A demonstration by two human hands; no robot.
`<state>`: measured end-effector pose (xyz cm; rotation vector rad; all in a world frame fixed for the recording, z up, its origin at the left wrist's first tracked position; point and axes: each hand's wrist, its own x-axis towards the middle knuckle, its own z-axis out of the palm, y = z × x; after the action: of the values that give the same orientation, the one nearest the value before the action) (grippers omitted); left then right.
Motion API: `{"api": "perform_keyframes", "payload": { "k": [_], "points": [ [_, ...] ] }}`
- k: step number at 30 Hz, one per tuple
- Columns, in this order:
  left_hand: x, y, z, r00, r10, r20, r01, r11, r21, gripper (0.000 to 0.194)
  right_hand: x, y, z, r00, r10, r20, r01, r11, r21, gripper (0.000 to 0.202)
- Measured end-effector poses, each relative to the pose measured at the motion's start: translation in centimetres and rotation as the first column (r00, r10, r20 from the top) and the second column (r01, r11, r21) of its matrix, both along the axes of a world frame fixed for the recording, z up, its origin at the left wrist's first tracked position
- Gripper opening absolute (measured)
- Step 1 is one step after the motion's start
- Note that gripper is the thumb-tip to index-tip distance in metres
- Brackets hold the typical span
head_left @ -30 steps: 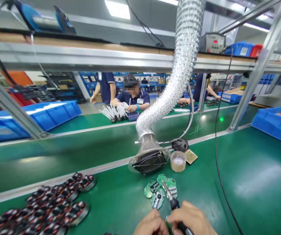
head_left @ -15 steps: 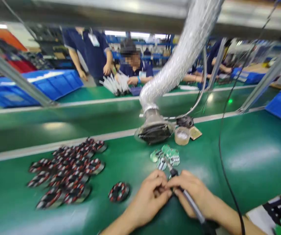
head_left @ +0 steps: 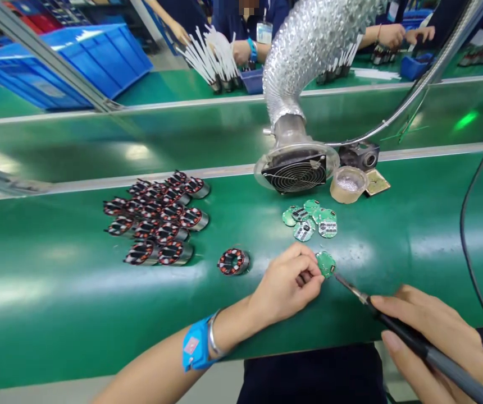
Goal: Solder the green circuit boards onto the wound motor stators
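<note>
My left hand (head_left: 291, 280) pinches the left edge of a round green circuit board (head_left: 326, 264) above the green bench. In my right hand (head_left: 435, 336) is a soldering iron (head_left: 408, 335), gripped by its black handle; its tip points left and meets or nearly meets the board's lower right edge. Just beyond lies a small group of round circuit boards (head_left: 328, 226), some green side up, some showing white markings. A single motor stator (head_left: 233, 262) with red and white windings sits left of my left hand.
Several more stators (head_left: 157, 221) stand clustered at the left. A fume extractor fan (head_left: 296, 173) hangs from a silver duct (head_left: 286, 78). Near it are a tub of shiny bits (head_left: 346, 188) and a small square tin (head_left: 377, 183). A black cable (head_left: 464, 247) runs down the right. Co-workers sit across.
My view has tilted down and shifted. My hands have moved apart, the right one drawing away to the right with the soldering iron. The circuit board at my left fingertips now shows clearly.
</note>
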<state>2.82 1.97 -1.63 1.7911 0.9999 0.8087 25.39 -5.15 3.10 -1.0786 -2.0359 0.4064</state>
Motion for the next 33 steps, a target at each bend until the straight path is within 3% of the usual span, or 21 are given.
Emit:
{"api": "perform_keyframes", "payload": {
  "k": [6, 13, 33],
  "points": [
    [0.1, -0.1, -0.3, 1.000, 0.014, -0.007, -0.013, 0.999, 0.037, 0.003, -0.4, 0.6, -0.5, 0.998, 0.050, 0.049, -0.051, 0.999, 0.004, 0.033],
    [0.1, -0.1, -0.3, 0.999, 0.008, -0.041, -0.005, 0.997, 0.075, 0.004, -0.4, 0.5, -0.4, 0.997, 0.004, 0.083, -0.005, 1.000, 0.016, 0.035],
    [0.3, -0.1, -0.7, 0.987, 0.039, -0.154, -0.009, 0.982, 0.190, 0.005, -0.7, 1.3, -0.2, 0.999, 0.027, -0.017, -0.027, 1.000, -0.007, 0.040]
  ]
}}
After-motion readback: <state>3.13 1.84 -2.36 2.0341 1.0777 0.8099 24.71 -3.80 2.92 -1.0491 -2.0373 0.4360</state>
